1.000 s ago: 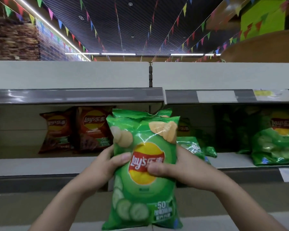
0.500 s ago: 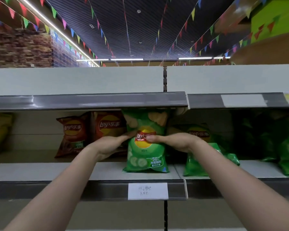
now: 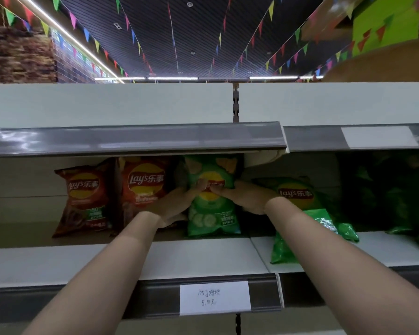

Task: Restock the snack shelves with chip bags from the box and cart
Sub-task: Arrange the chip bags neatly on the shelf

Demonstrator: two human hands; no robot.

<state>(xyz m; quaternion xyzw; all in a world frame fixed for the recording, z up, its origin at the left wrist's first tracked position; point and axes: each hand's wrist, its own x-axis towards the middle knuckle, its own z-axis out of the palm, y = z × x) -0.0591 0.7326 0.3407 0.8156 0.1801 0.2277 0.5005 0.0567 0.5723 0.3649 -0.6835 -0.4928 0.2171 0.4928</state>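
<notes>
Both hands hold one green chip bag (image 3: pixel 212 209) between them, deep on the shelf (image 3: pixel 191 257). The left hand (image 3: pixel 177 201) clasps the bag's left edge, its thumb lying across the front near the red and yellow logo and its fingers curled out of sight behind the bag. The right hand (image 3: pixel 244 195) mirrors it on the right edge, thumb pressed over the logo from the other side, fingers wrapped round the back. The two thumb tips nearly meet at the middle of the logo. The bag stands upright between the palms, its bottom edge on the white shelf board, its top reaching up just under the grey rail of the shelf above (image 3: pixel 136 139).

Just to the left of the held bag, touching or nearly touching the left hand, stands a red-brown chip bag (image 3: pixel 143 187), and beside that a second red-brown bag (image 3: pixel 84 201), leaning back a little. To the right of the right wrist another green bag (image 3: pixel 298 192) stands further back, partly hidden by the forearm, and a green bag lying flat (image 3: pixel 329 228) sprawls in front of it toward the shelf's front edge. More green bags (image 3: pixel 402 201) sit in shadow at the far right.

On the front rail below the held bag a white handwritten price tag (image 3: pixel 214 298) is clipped. Coloured pennants (image 3: pixel 131 35) hang from the dark ceiling above
</notes>
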